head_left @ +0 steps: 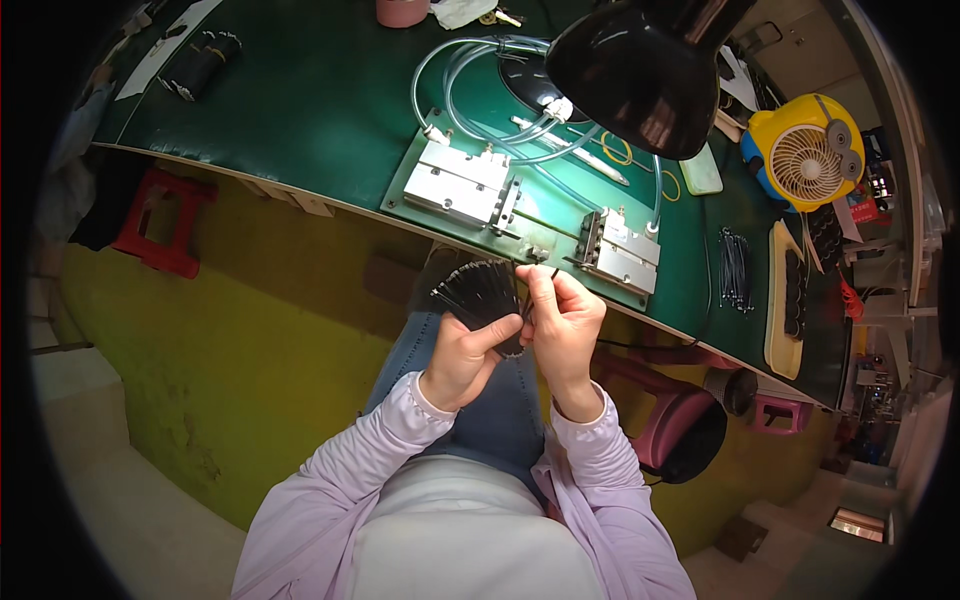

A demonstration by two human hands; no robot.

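Observation:
A fanned bundle of thin black strips (476,292) is gripped in my left hand (462,360), thumb laid across its lower end. My right hand (568,335) is closed at the bundle's right side, thumb and forefinger pinching a thin black strip whose dark tip shows above the fingers. Both hands are over my lap, just in front of the table edge. Beyond them, a green base plate (410,205) carries two silver metal blocks, the left one (455,182) and the right one (625,252), with clear tubes (450,85) attached.
A black lamp (640,85) overhangs the green table (300,80). To the right are dark thin strips (735,270), a pale yellow tray (780,350) holding black pieces, and a yellow fan (808,165). A red stool (160,225) and a pink stool (665,415) stand below.

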